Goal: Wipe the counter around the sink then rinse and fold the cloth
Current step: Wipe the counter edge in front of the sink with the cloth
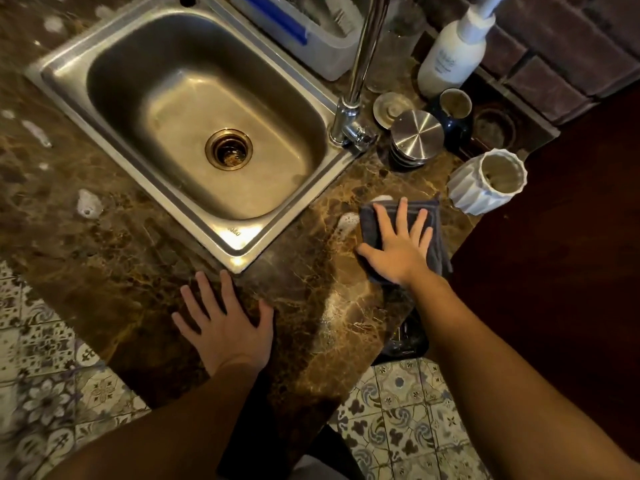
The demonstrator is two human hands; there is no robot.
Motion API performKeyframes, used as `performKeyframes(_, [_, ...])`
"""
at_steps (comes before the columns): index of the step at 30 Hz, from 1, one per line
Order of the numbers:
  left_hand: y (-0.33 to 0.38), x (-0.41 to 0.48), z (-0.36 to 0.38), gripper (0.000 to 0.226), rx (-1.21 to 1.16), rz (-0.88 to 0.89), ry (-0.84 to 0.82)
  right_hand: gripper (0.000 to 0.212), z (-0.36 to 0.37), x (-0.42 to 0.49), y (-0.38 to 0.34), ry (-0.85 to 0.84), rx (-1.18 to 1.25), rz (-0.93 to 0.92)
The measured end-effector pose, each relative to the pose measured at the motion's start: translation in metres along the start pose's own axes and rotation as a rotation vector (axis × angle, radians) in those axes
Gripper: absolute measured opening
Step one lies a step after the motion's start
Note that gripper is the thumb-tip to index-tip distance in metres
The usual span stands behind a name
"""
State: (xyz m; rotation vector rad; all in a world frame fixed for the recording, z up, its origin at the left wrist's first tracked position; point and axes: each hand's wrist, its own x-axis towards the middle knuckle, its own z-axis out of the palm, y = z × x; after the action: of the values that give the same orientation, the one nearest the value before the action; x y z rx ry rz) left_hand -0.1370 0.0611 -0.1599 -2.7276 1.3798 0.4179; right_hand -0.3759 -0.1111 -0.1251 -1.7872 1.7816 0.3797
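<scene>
A steel sink [69, 69] is set in a brown marble counter [298, 292]. To the right of the sink's near corner lies a dark grey cloth [434, 220], folded flat. My right hand [398, 247] presses on the cloth with its fingers spread. White foam [346, 223] sits on the counter just left of the cloth, and more foam patches [88, 204] dot the counter left of the sink. My left hand [225, 323] rests flat on the bare counter near the front edge, holding nothing.
A white ribbed cup [488, 181] stands just beyond the cloth. Behind it are steel lids [417, 133], a dark cup [455, 105], a white pump bottle [450, 53] and the faucet [360, 74]. A plastic bin [311, 32] sits behind the sink. Patterned floor tiles lie below.
</scene>
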Motion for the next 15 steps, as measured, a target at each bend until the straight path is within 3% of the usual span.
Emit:
performKeyframes(4, [0.002, 0.000, -0.001, 0.085, -0.021, 0.003, 0.012, 0.079, 0.025, -0.029, -0.029, -0.014, -0.032, -0.384])
performKeyframes(7, [0.002, 0.000, -0.002, 0.085, -0.029, 0.007, 0.017, 0.053, 0.035, -0.052, -0.017, -0.156, -0.028, -0.635])
performKeyframes(9, [0.002, 0.000, -0.002, 0.085, -0.036, 0.003, 0.027, 0.032, 0.023, -0.052, -0.002, -0.204, 0.072, -0.609])
performKeyframes(11, [0.002, 0.000, -0.002, 0.085, -0.036, -0.001, 0.034, 0.021, 0.008, -0.046, 0.008, -0.203, 0.122, -0.468])
performKeyframes(13, [0.001, -0.001, -0.001, 0.085, -0.024, 0.000, 0.037, 0.026, 0.002, -0.037, 0.010, -0.099, 0.204, -0.303])
performKeyframes(15, [0.001, 0.000, 0.000, 0.085, -0.027, 0.000, 0.043, 0.050, 0.002, -0.030, 0.001, 0.058, 0.342, -0.157])
